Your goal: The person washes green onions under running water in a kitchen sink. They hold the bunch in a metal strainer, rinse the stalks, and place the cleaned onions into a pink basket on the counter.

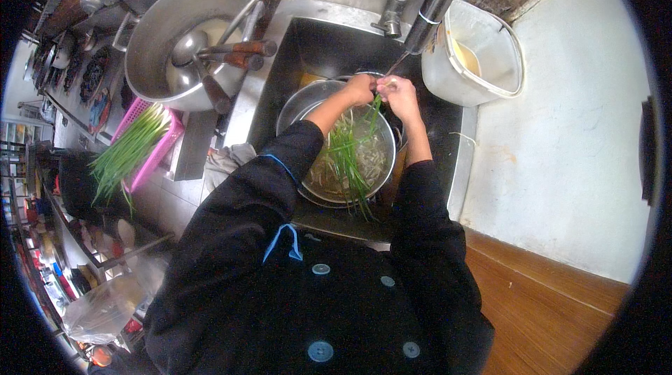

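Both my hands meet over a black sink basin (336,47), where a thin stream of water falls from the faucet spout (420,34). My right hand (401,99) pinches a green onion (377,107) near its pale end, and its green leaves hang down. My left hand (359,90) grips the same stalk close to the right fingertips; its fingers are partly hidden. Below, a round metal bowl (394,152) holds water with pale plant trimmings (371,165). More green onions (344,157) lie across it, their tips hanging over the near rim.
Left of the sink stands a large metal pot (142,49) with wooden-handled ladles (252,48). Beside it, a pink plastic basket (176,131) holds a bundle of green onions (131,149). A grey cloth (223,162) lies near my left sleeve. At the back right sits a white bucket (504,70).
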### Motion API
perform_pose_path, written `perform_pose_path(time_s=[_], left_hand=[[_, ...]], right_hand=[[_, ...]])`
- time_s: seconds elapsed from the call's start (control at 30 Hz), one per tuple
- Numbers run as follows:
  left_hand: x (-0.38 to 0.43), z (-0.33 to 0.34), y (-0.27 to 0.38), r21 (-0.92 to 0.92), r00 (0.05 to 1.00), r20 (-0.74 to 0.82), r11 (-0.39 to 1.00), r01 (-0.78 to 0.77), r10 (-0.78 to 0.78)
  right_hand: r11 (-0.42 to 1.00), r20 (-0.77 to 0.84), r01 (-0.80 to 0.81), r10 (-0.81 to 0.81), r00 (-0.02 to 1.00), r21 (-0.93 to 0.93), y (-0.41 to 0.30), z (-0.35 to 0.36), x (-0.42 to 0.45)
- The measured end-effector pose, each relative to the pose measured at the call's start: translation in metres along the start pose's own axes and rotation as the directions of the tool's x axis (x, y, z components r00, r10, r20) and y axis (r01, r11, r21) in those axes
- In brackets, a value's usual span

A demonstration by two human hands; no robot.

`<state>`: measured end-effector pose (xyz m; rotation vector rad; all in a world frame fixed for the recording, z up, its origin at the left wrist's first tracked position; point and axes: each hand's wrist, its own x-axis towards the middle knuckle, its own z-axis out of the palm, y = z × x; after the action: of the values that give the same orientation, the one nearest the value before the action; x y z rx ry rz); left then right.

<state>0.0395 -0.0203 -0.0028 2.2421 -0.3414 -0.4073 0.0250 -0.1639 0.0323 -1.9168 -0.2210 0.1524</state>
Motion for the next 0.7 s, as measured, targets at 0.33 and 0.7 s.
perform_pose_path(time_s=[0.33, 0.7], left_hand=[[-0.022, -0.046, 0.033, 0.212, 0.981, -0.194, 0.977, 0.032, 0.010], [-0.014, -0.051, 0.042, 0.282, 0.973, 0.123, 0.947, 0.156, -0.197]], right_hand=[[0.969, -0.110, 0.136, -0.162, 0.981, -0.208, -0.070, 0.013, 0.004], [0.920, -0.142, 0.259, -0.310, 0.940, -0.295, -0.059, -0.013, -0.005]])
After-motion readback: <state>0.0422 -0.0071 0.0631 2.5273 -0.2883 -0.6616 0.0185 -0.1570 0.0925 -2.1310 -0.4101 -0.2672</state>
